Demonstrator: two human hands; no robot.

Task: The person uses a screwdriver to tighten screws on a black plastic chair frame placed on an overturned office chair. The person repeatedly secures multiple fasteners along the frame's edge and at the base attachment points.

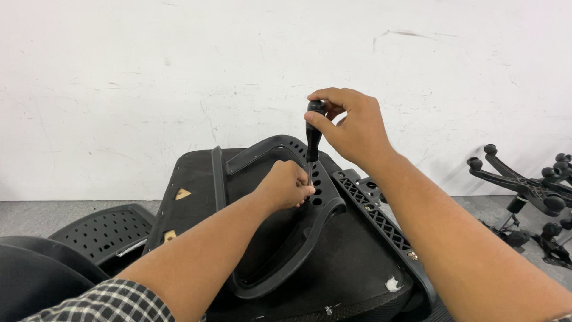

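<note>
My right hand [351, 128] grips the black handle of a screwdriver [313, 134] held upright, its thumb on the handle's top. My left hand [285, 185] is closed around the screwdriver's metal shaft near the tip, pressed against a curved black plastic armrest [310, 232]. The armrest lies on the underside of an upturned black chair seat [351, 262]. A second black ribbed armrest bracket [381, 223] runs along the seat's right side under my right forearm. The screw itself is hidden by my left hand.
A perforated black plastic chair back [104, 232] lies on the grey floor at the left. Black star-shaped chair bases with casters [527, 188] sit at the right. A white scuffed wall [179, 77] stands close behind the seat.
</note>
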